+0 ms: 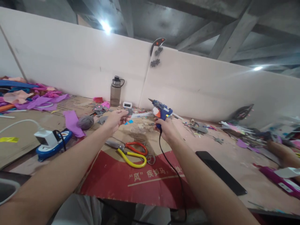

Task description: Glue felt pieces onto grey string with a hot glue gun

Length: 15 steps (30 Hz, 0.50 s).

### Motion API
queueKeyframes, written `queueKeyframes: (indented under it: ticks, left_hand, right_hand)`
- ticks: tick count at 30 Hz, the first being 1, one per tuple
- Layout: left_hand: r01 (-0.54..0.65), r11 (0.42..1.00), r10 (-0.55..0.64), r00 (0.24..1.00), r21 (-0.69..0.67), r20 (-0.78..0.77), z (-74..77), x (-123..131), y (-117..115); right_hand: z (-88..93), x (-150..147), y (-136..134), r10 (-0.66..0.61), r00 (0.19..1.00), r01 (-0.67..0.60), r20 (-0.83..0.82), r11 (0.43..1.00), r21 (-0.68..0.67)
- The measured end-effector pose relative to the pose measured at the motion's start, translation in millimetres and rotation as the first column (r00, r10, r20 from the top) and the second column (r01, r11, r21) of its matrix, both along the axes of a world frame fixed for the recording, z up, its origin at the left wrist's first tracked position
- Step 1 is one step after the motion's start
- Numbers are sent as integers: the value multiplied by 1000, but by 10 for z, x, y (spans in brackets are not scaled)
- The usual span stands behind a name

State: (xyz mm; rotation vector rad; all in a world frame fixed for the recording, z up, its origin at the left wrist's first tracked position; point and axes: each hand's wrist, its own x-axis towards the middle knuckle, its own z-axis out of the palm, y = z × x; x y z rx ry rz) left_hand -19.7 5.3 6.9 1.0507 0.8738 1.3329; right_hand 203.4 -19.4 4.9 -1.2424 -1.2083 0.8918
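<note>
My right hand (167, 127) is wrapped round the handle of a blue hot glue gun (166, 110), its nozzle pointing up and to the left. The gun's black cord runs down across the cardboard (105, 179). Between the fingertips of my left hand (116, 120) is pinched a small grey felt flower-like piece (129, 111), apart from the nozzle. Below both hands lie scissors (133, 153) with one red and one yellow handle. A tangle of thin thread (152, 158) rests beside them. Small blue scraps (130, 121) lie just under the left fingers.
A grey yarn ball (85, 122) and blue power strip (55, 144) lie left, near piled felt scraps (44, 102). A bottle (115, 92) and small white clock (127, 105) stand behind. Right are a black phone (220, 172) and another person's hand (282, 153).
</note>
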Motion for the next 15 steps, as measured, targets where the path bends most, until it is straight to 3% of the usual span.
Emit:
queueKeyframes:
  ticks: [3,5,10,15]
  left_hand:
    - [-4,999,5,1000,-42,24,-30,29,-5]
    - [0,998,2,1000,-66,29,-51,60,-22]
    - [-12,994,12,1000,-111,-8,-106,148,-76]
    - [-88,991,87,996,-105,-12,-111,215,-114]
  right_hand:
    - [48,-43,-97,222,950,-214,-220,975,61]
    - [-30,-62,-137,242,940,-217,-241,968,123]
    - [-278,-59,-231,260,965,-244,-42,942,231]
    - [-269,-78,-360,265,961,-276,77,923,268]
